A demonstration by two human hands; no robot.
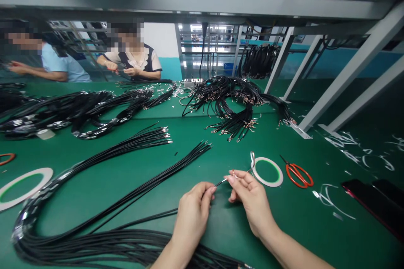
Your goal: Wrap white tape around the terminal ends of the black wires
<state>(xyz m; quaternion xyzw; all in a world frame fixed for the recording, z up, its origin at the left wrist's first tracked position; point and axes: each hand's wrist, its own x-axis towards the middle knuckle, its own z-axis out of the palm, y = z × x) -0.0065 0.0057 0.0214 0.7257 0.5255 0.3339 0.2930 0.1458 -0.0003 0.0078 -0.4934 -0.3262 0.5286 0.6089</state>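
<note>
At a green-topped workbench (227,239), a worker's left hand (192,218) curls closed around a thin black wire (221,182), fingers pressed together. The right hand (252,204) pinches a small silvery metal terminal (234,174) between thumb and forefinger at the wire's far end, the wire spanning the gap between the hands. At 2 o'clock from the hands lies a white ring-shaped tape roll (271,184), with red-handled scissors (296,176) just beyond at 3 o'clock. Long bundles of black wires (126,148) sprawl at 10 o'clock. Two co-workers (139,61) sit across the bench at 11 o'clock.
</note>
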